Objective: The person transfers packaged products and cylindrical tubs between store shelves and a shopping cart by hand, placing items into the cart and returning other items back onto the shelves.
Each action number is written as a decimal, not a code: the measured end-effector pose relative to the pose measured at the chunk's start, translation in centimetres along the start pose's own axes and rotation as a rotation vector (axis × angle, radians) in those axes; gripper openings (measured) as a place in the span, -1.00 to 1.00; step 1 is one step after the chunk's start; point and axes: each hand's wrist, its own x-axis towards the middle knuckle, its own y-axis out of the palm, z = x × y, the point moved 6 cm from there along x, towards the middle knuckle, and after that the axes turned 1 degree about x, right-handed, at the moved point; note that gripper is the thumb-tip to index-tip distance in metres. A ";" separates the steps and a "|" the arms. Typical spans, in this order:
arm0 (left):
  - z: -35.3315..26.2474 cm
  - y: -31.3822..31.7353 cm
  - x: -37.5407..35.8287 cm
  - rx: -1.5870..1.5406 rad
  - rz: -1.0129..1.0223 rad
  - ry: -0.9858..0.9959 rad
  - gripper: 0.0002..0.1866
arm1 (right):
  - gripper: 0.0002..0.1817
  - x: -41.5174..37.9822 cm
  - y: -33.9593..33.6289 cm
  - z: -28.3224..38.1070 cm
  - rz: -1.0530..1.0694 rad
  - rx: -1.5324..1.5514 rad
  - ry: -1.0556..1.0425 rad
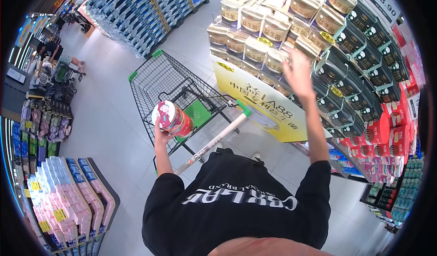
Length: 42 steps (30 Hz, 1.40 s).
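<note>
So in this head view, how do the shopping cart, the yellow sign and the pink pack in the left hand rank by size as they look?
1. Shopping cart, largest.
2. Yellow sign, close behind; the fisheye bend makes this pair unsure.
3. Pink pack in the left hand, plainly smallest.

— What colours on the can (172, 118) at centre left?
— Pink and red, with a white top.
— And the cart (170, 85) above it?
— Dark wire, green corners. Yellow sign (255, 103) right of centre; black shirt (236, 201), white lettering, at bottom.
</note>
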 end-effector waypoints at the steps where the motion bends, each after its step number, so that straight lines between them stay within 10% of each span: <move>1: 0.0 0.0 -0.4 0.008 -0.026 0.000 -0.01 | -0.58 -2.0 2.1 1.9 0.071 0.210 0.049; 3: 0.2 -0.2 -0.5 0.001 -0.070 -0.028 -0.02 | -0.56 -7.2 8.1 6.2 0.350 0.502 0.013; 10: 1.4 -0.4 -0.7 -0.033 -0.079 -0.096 -0.06 | -0.57 -23.8 24.0 13.7 0.672 0.079 -0.279; 42: 2.6 0.6 -1.0 0.057 0.033 -0.057 -0.05 | -0.66 -23.4 22.1 11.7 0.724 0.296 -0.307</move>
